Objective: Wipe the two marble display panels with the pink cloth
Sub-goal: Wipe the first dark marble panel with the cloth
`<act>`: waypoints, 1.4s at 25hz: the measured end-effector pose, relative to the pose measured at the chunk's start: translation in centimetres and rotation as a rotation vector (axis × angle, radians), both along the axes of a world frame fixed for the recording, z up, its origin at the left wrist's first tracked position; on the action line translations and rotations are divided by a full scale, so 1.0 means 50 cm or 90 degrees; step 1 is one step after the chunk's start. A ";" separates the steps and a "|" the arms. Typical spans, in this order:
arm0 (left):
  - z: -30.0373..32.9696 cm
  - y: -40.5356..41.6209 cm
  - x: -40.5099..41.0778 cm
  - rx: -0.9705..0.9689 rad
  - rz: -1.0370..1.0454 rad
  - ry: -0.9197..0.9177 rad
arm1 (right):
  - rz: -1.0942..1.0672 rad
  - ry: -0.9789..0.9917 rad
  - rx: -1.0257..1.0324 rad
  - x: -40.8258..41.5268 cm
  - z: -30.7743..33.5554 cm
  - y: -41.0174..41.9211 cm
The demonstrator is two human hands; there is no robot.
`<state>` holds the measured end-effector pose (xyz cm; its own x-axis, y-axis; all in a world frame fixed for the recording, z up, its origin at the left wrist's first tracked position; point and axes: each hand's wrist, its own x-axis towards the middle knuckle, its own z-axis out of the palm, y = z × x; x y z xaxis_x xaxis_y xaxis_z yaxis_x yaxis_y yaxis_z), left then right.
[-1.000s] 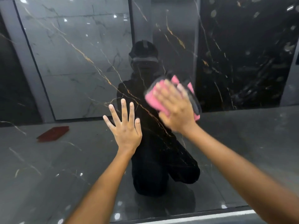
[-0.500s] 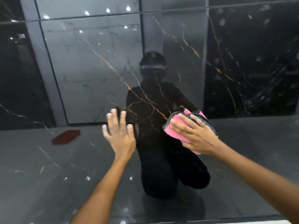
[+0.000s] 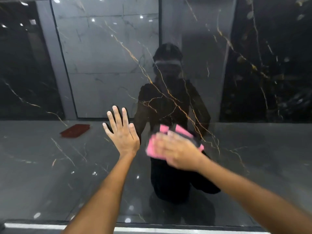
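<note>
The marble panel (image 3: 219,166) stands upright and fills the view. Low at centre, the left hand (image 3: 122,135) lies flat on it, fingers toward 12 o'clock. Just beside it, at its 3 o'clock, the right hand (image 3: 177,152) presses the cloth (image 3: 170,141) against the panel (the cloth between palm and stone). A flat mat (image 3: 75,130), reflected, sits at the left hand's 9 o'clock, well apart.
</note>
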<state>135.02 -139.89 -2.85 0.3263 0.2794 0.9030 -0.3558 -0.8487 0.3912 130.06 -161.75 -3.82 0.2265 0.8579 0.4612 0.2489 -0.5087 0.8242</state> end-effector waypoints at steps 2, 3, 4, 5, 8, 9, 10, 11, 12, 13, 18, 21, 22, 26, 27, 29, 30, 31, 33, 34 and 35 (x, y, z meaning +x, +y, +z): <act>-0.002 -0.001 -0.002 0.007 -0.002 -0.009 | -0.073 0.077 -0.192 -0.038 -0.109 -0.063; -0.004 -0.001 -0.001 0.011 -0.001 -0.012 | -0.052 0.090 -0.194 -0.042 -0.098 -0.090; -0.005 -0.002 0.000 0.016 0.002 -0.014 | -0.025 0.070 -0.130 -0.035 -0.054 -0.098; -0.006 -0.001 0.001 0.019 0.005 -0.015 | 0.003 0.030 -0.027 -0.024 0.018 -0.091; -0.012 0.010 0.003 0.047 -0.004 -0.022 | 0.044 -0.048 0.351 0.014 0.258 0.030; -0.017 0.016 0.005 0.062 -0.006 -0.031 | 0.054 -0.056 0.386 0.023 0.273 0.080; -0.022 0.024 0.007 0.074 -0.008 -0.036 | 0.067 -0.059 0.346 0.030 0.245 0.114; -0.024 0.031 0.008 0.080 -0.009 -0.040 | 0.071 -0.041 0.246 0.034 0.178 0.126; -0.024 0.035 0.008 0.084 -0.008 -0.041 | 0.043 -0.002 0.130 0.030 0.085 0.112; -0.024 0.036 0.007 0.087 -0.010 -0.041 | 0.007 0.041 0.012 0.013 -0.008 0.078; -0.019 0.029 -0.007 0.087 -0.026 -0.011 | -0.016 0.138 -0.156 -0.057 -0.040 -0.142; -0.026 -0.011 -0.034 0.029 -0.084 0.003 | -0.051 -0.075 0.223 -0.046 0.170 -0.235; -0.040 -0.042 -0.047 0.025 -0.117 0.001 | -0.057 -0.123 0.416 -0.043 0.197 -0.243; -0.142 -0.178 -0.082 0.094 -0.196 0.024 | -0.095 -0.047 0.315 -0.039 -0.053 -0.213; -0.172 -0.196 -0.081 0.118 -0.191 0.031 | -0.102 0.028 0.104 -0.055 -0.148 -0.224; -0.220 -0.208 -0.067 0.157 -0.159 0.024 | -0.121 0.140 -0.169 -0.091 -0.235 -0.286; -0.237 -0.209 -0.059 0.174 -0.141 0.015 | -0.111 0.151 -0.206 -0.099 -0.221 -0.325; -0.248 -0.209 -0.052 0.187 -0.123 0.003 | -0.108 0.125 -0.176 -0.097 -0.181 -0.356; -0.261 -0.211 -0.038 0.187 -0.109 -0.023 | -0.122 0.004 0.035 -0.082 -0.052 -0.385; -0.267 -0.215 -0.031 0.175 -0.109 -0.034 | -0.116 -0.066 0.207 -0.069 0.014 -0.377; -0.272 -0.219 -0.027 0.166 -0.112 -0.045 | -0.092 -0.124 0.376 -0.054 0.053 -0.351</act>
<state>133.68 -150.82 -16.46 0.2825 -0.0192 0.9591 -0.5250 -0.8399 0.1378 127.38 -179.32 -1.18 0.1848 0.4132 0.8917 0.0171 -0.9085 0.4175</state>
